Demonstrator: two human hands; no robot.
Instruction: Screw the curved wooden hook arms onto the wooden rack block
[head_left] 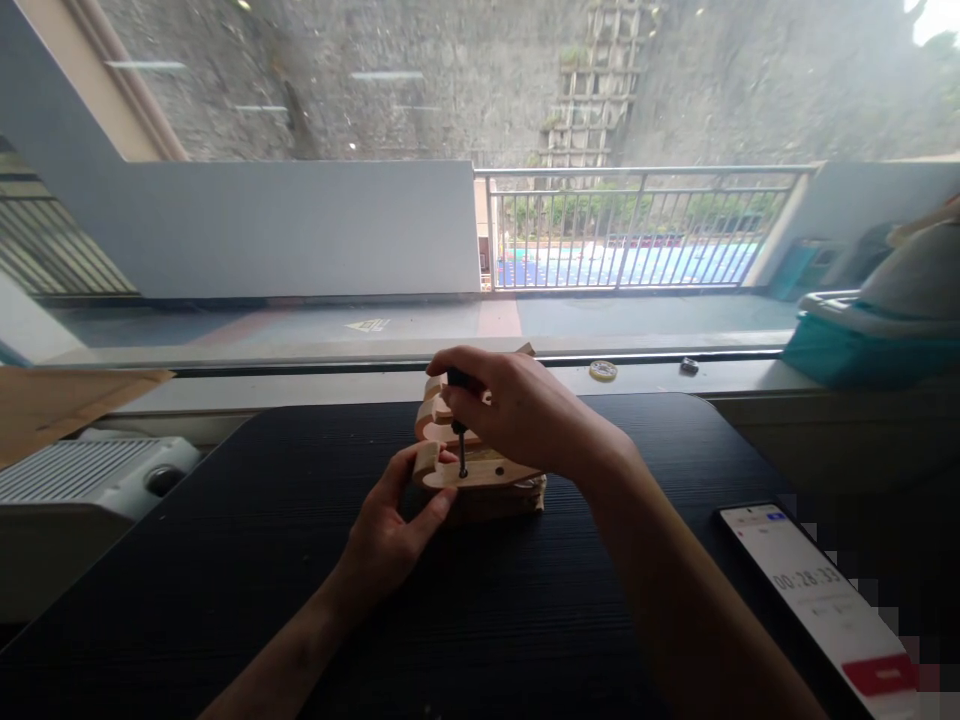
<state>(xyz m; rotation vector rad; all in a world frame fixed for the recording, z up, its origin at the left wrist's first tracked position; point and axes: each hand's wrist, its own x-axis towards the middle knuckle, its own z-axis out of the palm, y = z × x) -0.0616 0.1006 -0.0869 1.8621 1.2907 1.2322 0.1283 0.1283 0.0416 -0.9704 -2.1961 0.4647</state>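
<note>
My right hand is closed around the dark handle of a screwdriver, which stands upright. Its tip meets a screw hole in a pale wooden hook-shaped piece. My left hand grips the curved left end of that piece, thumb in front and fingers behind. Under the piece lies a rough wooden block. Further back, more curved wooden hooks show partly behind my right hand. A second dark hole sits right of the screwdriver tip. Most of the screwdriver handle is hidden by my fingers.
A phone with a running timer lies on the dark table at right. On the window sill are a round yellow-rimmed item, a small dark object and a teal bin. A white radiator and cardboard are at left.
</note>
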